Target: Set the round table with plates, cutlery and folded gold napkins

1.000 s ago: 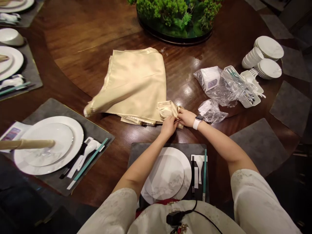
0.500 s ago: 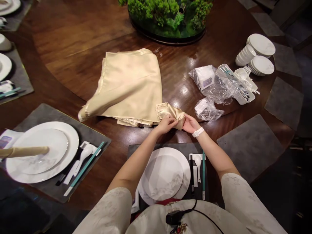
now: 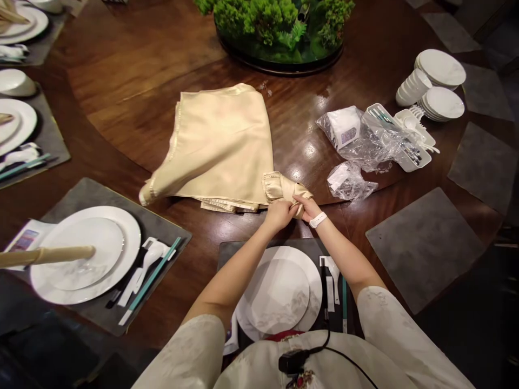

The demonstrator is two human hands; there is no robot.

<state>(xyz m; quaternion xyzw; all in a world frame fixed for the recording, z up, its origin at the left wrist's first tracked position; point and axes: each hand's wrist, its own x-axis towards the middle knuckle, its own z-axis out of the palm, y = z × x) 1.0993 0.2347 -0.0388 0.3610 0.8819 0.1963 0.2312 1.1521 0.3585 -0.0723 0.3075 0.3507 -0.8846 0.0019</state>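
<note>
A gold satin napkin (image 3: pixel 284 187), folded into a narrow strip, is pinched between both of my hands. Its left end, with a stitched hem, lies over the corner of a pile of larger gold cloths (image 3: pixel 225 140). My left hand (image 3: pixel 279 214) grips the near edge, fingers closed. Close against it, my right hand (image 3: pixel 307 208), with a white band at the wrist, holds the napkin's right end. The fingertips of the two hands meet, and part of the cloth between them is hidden. Below them sit stacked white plates (image 3: pixel 278 294) on a dark placemat (image 3: pixel 231 249).
Bagged packets (image 3: pixel 344 129), a cutlery tray (image 3: pixel 419 162), stacked bowls (image 3: pixel 413 86) and plates (image 3: pixel 444 105) stand to the right. A green plant centrepiece (image 3: pixel 279 32) is at the back. At left, a rolled gold napkin (image 3: pixel 52 256) rests on plates beside chopsticks (image 3: pixel 150 281).
My hands have drawn together, and the right end of the napkin is folded in tighter, forming a narrower band. The whole view has shifted slightly.
</note>
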